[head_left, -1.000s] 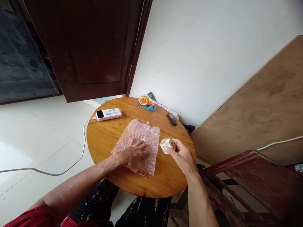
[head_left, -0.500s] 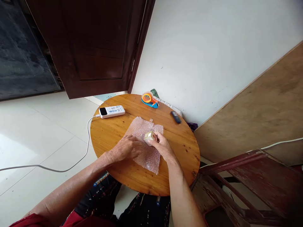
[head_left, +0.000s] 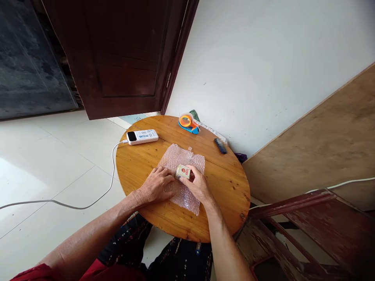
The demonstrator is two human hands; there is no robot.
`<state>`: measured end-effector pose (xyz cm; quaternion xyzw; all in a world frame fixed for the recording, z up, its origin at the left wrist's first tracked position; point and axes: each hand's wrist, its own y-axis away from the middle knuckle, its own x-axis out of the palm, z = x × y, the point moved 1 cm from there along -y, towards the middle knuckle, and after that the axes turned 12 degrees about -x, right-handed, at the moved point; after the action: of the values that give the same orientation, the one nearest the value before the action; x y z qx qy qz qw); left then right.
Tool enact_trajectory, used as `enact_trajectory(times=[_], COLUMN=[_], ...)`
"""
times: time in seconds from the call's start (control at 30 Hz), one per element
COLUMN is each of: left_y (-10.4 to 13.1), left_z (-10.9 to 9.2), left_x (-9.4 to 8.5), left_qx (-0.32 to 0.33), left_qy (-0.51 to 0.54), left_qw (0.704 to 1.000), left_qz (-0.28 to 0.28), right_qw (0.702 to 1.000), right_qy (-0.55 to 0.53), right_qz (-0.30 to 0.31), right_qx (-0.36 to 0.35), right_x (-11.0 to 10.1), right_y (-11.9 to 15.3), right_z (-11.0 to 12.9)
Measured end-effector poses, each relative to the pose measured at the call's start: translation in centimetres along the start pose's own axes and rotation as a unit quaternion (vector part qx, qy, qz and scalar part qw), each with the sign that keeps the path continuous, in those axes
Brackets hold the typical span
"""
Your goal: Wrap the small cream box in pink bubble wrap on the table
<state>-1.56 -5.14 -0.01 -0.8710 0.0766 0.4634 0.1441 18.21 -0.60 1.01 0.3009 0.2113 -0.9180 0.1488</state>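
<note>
My right hand (head_left: 200,184) grips a small cream box (head_left: 183,171) with a red label, fingers and thumb on its right side. The box is tilted, with its labelled face turned up, over a sheet of bubble wrap (head_left: 187,199) on the round wooden table (head_left: 222,199). On the left part of the wrap lies my left hand (head_left: 158,185), its fingers stretched toward the box and its thumb apart. It appears to hold nothing, though its fingertips are partly hidden near the box.
A white power bank (head_left: 142,136) with a cable (head_left: 109,183) lies at the table's left. Toward the wall stands an orange and blue tape dispenser (head_left: 189,123). A dark, partly blurred object (head_left: 219,146) lies at the right rim. A worn wooden chair (head_left: 293,230) is at the right.
My right hand has turned the box, so its red-labelled face now shows upward, and moved it slightly left. My left hand has settled lower on the wrap. The view has shifted a little.
</note>
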Motion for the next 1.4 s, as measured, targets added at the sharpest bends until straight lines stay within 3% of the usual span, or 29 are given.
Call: enact_trajectory(times=[0.27, 0.47, 0.63, 0.8, 0.93, 1.0, 1.13, 1.27, 1.4], left_y=[0.1, 1.8, 2.8, 2.2, 1.6, 1.2, -0.4, -2.7, -4.4], left_z=[0.3, 0.4, 0.1, 0.0, -0.1, -0.4, -1.2, -1.6, -1.7], left_x=[0.1, -1.7, -2.6, -2.4, -2.3, -2.4, -3.2, -3.7, -3.0], left_qx=[0.009, 0.051, 0.052, 0.071, 0.107, 0.097, 0.051, 0.031, 0.020], left_qy=[0.003, -0.004, -0.051, -0.053, -0.016, 0.010, 0.030, -0.010, 0.005], left_qw=[1.000, 0.998, 0.996, 0.996, 0.994, 0.995, 0.996, 0.999, 1.000], left_qz=[0.005, 0.038, 0.045, 0.021, -0.008, -0.028, -0.064, -0.031, -0.009], right_qw=[0.998, 0.997, 0.998, 0.995, 0.983, 0.975, 0.973, 0.985, 0.993], right_qy=[0.068, 0.078, 0.057, 0.067, 0.145, 0.189, 0.208, 0.150, 0.103], right_qz=[0.018, 0.018, -0.023, -0.007, 0.055, 0.052, -0.008, -0.042, -0.047], right_qx=[-0.002, -0.005, -0.020, -0.071, -0.099, -0.104, -0.097, -0.068, -0.044], right_x=[-0.2, 0.2, -0.8, -2.5, -1.5, -0.6, -0.4, -1.8, -2.6], right_y=[-0.1, 0.6, 1.6, 4.2, 6.8, 7.3, 6.0, 3.6, 1.9], right_z=[0.7, 1.0, 1.0, 3.6, 5.4, 5.5, 5.0, 4.2, 3.2])
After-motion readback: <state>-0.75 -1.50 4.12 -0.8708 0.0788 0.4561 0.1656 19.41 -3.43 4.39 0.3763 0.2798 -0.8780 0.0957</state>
